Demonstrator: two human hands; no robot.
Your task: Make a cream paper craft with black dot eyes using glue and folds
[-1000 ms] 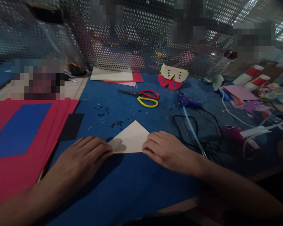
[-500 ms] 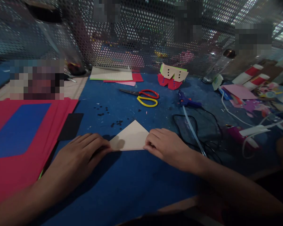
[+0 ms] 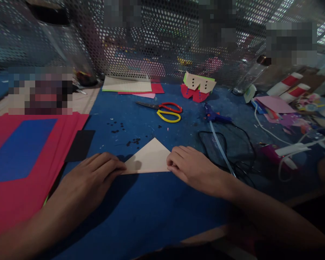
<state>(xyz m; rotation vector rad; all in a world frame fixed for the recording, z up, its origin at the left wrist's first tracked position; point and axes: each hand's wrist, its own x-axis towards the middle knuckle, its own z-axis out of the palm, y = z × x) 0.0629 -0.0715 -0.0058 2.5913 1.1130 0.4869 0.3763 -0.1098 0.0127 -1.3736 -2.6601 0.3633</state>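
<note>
A cream sheet of paper (image 3: 150,157), folded into a triangle, lies on the blue tabletop (image 3: 151,206) with its tip pointing away from me. My left hand (image 3: 100,171) pinches its left corner, thumb and fingers closed. At the right corner my right hand (image 3: 186,164) grips the paper with curled fingers, hiding that corner. Beyond the tip lie scissors (image 3: 169,112) with one red and one yellow handle. Small black paper dots (image 3: 134,142) are scattered to the left of the tip.
Red sheets (image 3: 13,206) with a blue piece (image 3: 24,150) and a black card (image 3: 80,145) lie left. A blue glue gun (image 3: 218,116) and its black cord are right. Behind stand a cream-and-red paper craft (image 3: 197,86), stacked paper (image 3: 127,85) and a perforated metal screen (image 3: 157,36).
My left hand has shifted very slightly left and my right hand slightly right along the paper's folded edge. The triangle stays in nearly the same place.
</note>
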